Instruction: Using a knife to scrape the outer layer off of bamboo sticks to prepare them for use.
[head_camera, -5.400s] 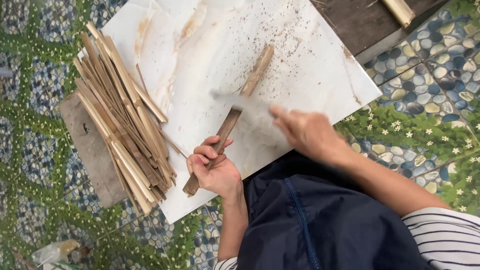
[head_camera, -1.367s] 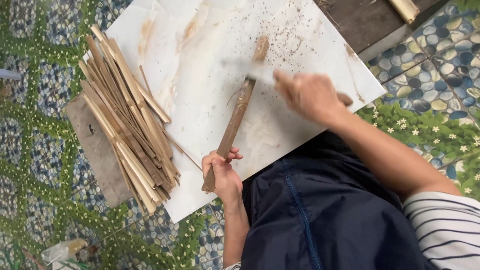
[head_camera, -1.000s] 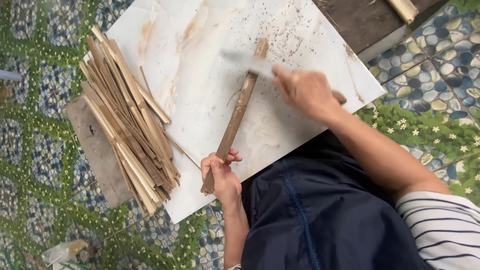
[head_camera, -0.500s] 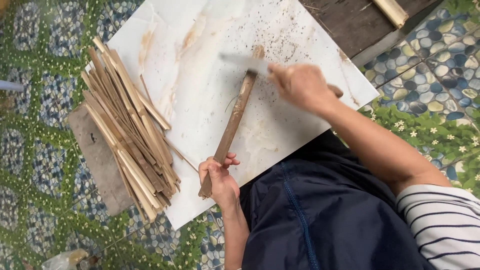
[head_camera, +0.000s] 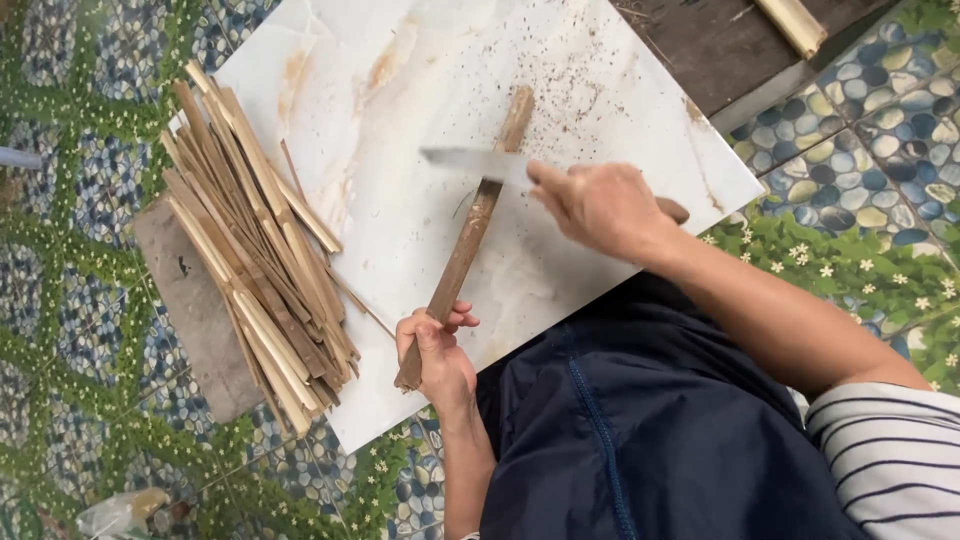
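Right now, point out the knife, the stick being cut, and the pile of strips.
knife (head_camera: 470, 163), head view, on the flat of the blade.
stick (head_camera: 470, 240), head view, on its middle, below the blade.
pile of strips (head_camera: 260, 260), head view, on the middle of the heap.

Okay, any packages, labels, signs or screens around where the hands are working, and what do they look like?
Crumpled clear plastic wrapper or bag: bottom left corner on the patterned floor, see-through with a yellowish patch; too blurred to tell more.
No labels, signs or screens in view.
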